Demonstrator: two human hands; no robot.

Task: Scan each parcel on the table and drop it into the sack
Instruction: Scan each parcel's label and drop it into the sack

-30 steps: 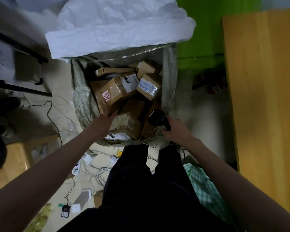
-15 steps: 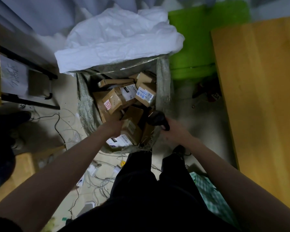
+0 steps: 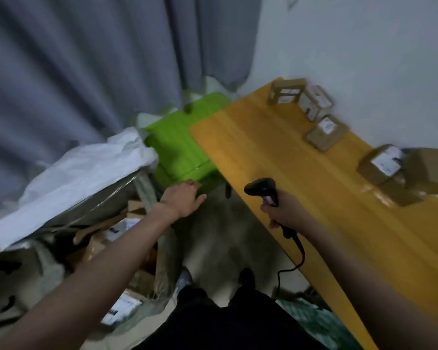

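Parcels [image 3: 324, 132] along wooden table's [image 3: 276, 147] wall side

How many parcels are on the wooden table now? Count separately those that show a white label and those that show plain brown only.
Parcels with a white label: 4
Plain brown parcels: at least 1; the blur at the right end may hide another
Total: at least 5

Makeshift parcel-sorting room. Labelled cardboard parcels [image 3: 287, 91] line wooden counter [image 3: 276, 147] at right; sack [image 3: 69, 180] of boxes at lower left; corded barcode scanner [image 3: 262, 188] mid-frame; grey curtain [image 3: 86, 59] upper left, plain wall behind.
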